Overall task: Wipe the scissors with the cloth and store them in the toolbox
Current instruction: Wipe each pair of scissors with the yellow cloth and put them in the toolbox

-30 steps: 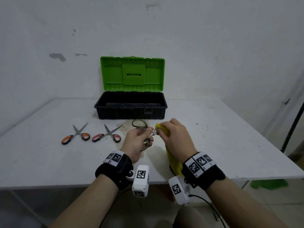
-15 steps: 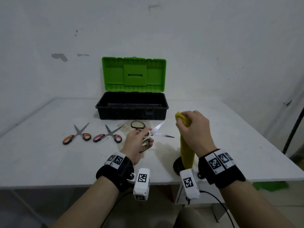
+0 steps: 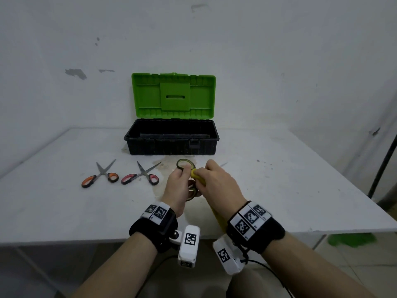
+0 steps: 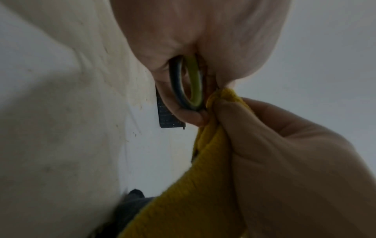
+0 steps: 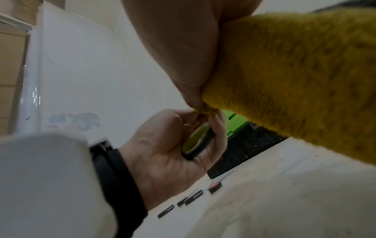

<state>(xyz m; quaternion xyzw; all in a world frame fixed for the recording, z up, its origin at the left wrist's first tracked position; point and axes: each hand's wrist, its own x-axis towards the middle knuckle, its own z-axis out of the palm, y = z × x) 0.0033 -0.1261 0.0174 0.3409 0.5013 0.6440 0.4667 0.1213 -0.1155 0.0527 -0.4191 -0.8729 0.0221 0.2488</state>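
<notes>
My left hand (image 3: 179, 186) grips the green-handled scissors (image 3: 183, 164) by their handles, above the table's front middle. In the left wrist view one handle loop (image 4: 190, 83) shows between my fingers. My right hand (image 3: 217, 181) pinches the yellow cloth (image 3: 196, 174) around the blades right beside the left hand; the blades are hidden under the cloth. The rest of the cloth (image 5: 295, 72) hangs down below the right hand. The black toolbox (image 3: 171, 145) with its green lid (image 3: 173, 95) raised stands open behind my hands.
Two more pairs of scissors lie on the white table (image 3: 53, 201) to the left: orange-handled (image 3: 101, 176) and pink-handled (image 3: 140, 176). A wall stands right behind the toolbox. A dark pole (image 3: 382, 166) rises off the table's right edge.
Half a second ago my right hand held the cloth clear to the right of the bare blades. It has moved back left, and the cloth now covers the blades next to the left hand.
</notes>
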